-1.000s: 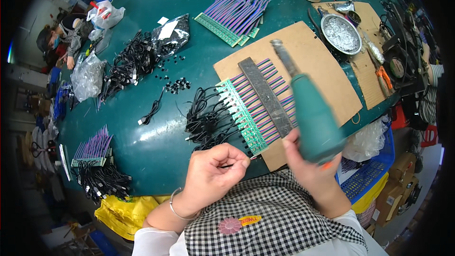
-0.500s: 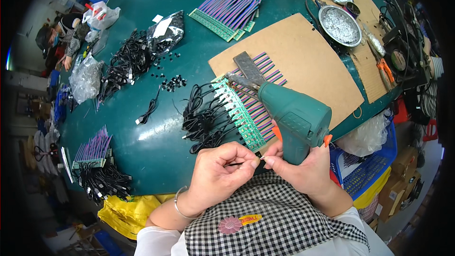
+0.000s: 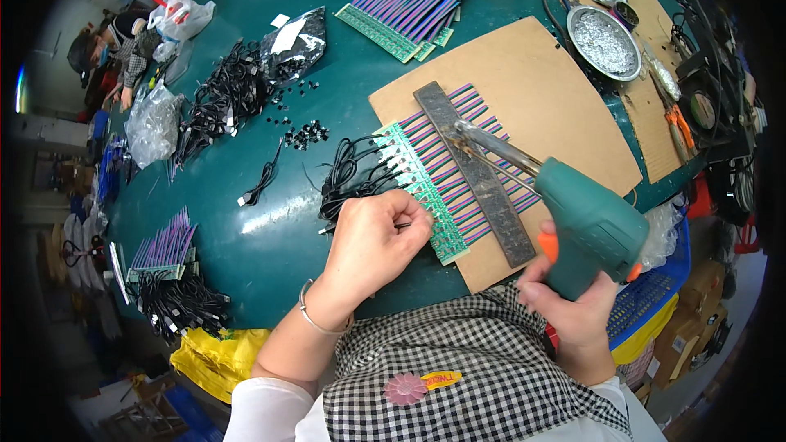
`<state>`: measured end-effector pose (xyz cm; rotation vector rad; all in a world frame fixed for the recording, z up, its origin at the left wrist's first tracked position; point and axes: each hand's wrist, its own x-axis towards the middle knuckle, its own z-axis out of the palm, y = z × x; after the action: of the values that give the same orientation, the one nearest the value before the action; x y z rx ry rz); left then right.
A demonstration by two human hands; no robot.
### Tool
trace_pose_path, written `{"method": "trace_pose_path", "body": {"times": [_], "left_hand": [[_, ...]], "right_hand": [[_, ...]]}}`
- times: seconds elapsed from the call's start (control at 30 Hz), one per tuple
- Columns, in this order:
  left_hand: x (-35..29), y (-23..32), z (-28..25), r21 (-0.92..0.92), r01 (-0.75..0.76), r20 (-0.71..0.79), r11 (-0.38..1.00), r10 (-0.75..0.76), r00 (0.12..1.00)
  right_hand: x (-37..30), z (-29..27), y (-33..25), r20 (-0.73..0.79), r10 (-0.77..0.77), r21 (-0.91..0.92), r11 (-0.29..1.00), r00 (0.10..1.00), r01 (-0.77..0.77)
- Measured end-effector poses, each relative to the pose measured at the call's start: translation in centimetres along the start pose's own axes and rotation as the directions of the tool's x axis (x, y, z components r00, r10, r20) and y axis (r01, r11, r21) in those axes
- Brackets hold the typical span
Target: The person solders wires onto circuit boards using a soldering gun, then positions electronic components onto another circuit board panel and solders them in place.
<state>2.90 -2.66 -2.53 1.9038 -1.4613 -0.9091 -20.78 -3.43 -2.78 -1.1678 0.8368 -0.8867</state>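
One broad green table (image 3: 278, 278) lies before us, and on it rests a sheet of brown cardboard (image 3: 532, 82). Near the sheet's lower right edge we hold a green soldering gun (image 3: 594, 221) in our right hand (image 3: 573, 311), the fingers closed around the lower part of its grip; the barrel points up and to the left, and its metal tip hangs over a dark flat bar (image 3: 483, 188), though whether the two touch we cannot tell. That bar lies slantwise across a row of striped ribbon wires (image 3: 450, 190), from upper left to lower right. Just to its left, a green circuit-board strip (image 3: 446, 237) runs nearly parallel along the cardboard's left edge, with the wires on its right side and a bunch of black cables (image 3: 348, 176) on its left. Our left hand (image 3: 372, 237) is the nearer one to the strip: its fingers come over the strip's left edge near the middle, so the board's long axis passes both above and below them, while the gun's tip sits farther up and to the right. Those fingers are pinched together on a thin black lead (image 3: 403, 226); only a short piece shows, and we cannot tell whether its end meets the board.
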Motion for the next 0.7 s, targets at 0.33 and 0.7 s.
{"method": "trace_pose_path", "body": {"times": [0.33,0.7], "left_hand": [[1.0,0.3,0.0,0.083,0.001,0.037,0.997,-0.004,0.999],[0.6,0.1,0.6,0.031,0.016,-0.030,0.999,-0.015,0.999]], "right_hand": [[-2.9,-3.0,-1.2,-0.086,0.132,0.198,0.974,0.988,-0.113],[-3.1,-3.2,-0.7,-0.052,0.248,0.147,0.960,0.967,-0.238]]}}
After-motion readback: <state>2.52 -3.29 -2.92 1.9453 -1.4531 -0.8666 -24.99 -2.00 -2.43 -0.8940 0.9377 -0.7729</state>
